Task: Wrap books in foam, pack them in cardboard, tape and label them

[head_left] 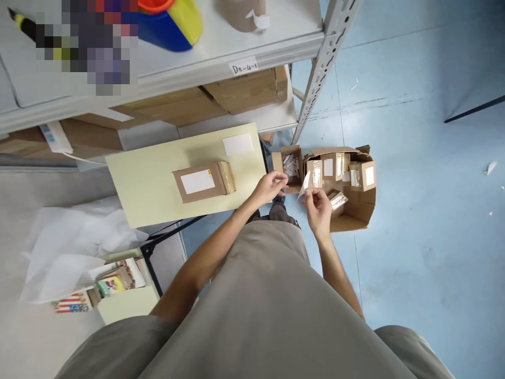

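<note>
My right hand (319,209) pinches a white paper label (304,184) by its lower end, and the label curls upward from the fingertips. To its left my left hand (271,187) hangs in the air with loosely bent fingers; nothing shows between them. Below and just beyond that hand stands a small open carton (278,164) with crumpled white paper scraps (291,165) in it. On the pale yellow table (145,195) lies a taped brown cardboard box (203,196) with a white label on top. A white paper rectangle (237,144) lies near the table's far right corner.
A large open carton (357,211) on the blue floor holds several small labelled boxes (363,176). Grey metal shelving (272,51) with cartons stands beyond the table. White plastic wrapping (79,231) and a lower surface with colourful packages (110,284) are at left.
</note>
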`<state>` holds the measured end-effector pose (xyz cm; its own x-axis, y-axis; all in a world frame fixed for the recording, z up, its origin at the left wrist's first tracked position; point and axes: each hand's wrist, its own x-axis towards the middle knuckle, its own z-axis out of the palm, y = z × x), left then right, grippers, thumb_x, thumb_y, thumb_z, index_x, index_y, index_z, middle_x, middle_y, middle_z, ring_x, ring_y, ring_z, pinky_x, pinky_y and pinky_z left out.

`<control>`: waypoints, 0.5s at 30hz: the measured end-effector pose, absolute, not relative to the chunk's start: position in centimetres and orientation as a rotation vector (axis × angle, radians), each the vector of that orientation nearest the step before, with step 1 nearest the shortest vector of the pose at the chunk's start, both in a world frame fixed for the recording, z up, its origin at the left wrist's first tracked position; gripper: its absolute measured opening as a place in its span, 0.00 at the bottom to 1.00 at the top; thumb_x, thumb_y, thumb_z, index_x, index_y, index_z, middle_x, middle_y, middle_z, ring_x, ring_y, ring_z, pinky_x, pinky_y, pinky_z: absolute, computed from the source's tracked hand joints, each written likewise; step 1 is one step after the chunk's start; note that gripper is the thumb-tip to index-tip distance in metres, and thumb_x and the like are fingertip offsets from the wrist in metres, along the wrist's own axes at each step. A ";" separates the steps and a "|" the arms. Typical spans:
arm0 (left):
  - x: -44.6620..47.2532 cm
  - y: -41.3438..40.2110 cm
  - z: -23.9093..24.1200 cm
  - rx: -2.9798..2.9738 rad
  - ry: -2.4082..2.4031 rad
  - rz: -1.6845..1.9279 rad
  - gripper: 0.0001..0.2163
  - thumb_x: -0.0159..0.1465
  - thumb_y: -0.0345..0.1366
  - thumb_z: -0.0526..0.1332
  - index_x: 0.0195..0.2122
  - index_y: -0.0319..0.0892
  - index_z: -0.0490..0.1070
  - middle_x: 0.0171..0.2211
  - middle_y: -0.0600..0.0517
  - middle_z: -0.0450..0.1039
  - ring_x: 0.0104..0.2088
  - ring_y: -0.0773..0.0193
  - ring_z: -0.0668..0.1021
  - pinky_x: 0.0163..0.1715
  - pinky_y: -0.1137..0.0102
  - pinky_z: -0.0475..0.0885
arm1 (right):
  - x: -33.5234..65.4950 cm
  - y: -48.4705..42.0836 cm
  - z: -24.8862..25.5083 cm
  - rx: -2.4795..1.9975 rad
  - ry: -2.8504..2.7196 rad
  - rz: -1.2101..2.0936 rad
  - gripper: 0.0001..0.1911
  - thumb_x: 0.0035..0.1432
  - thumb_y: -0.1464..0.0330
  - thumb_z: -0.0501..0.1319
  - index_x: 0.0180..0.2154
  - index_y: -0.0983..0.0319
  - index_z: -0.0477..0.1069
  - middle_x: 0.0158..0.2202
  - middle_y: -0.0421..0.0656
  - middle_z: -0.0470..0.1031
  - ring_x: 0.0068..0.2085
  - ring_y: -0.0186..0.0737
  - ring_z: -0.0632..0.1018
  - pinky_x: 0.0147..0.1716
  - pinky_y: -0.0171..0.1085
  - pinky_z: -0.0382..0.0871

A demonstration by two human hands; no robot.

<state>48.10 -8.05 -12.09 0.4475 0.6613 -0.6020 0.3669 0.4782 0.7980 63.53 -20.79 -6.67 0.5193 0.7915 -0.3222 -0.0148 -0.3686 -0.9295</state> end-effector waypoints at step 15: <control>36.3 -11.4 -3.5 0.748 1.308 0.766 0.25 0.55 0.56 0.81 0.40 0.44 0.76 0.42 0.51 0.80 0.37 0.64 0.83 0.28 0.73 0.81 | 52.0 -15.4 -3.2 -1.447 -1.338 1.240 0.16 0.75 0.53 0.62 0.39 0.56 0.74 0.37 0.41 0.78 0.33 0.38 0.77 0.36 0.39 0.72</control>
<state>36.27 -11.44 -3.53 0.0996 0.8334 -0.5437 -0.0666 0.5508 0.8320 52.03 -15.45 -3.20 -0.0354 0.9894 -0.1406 0.2153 -0.1299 -0.9679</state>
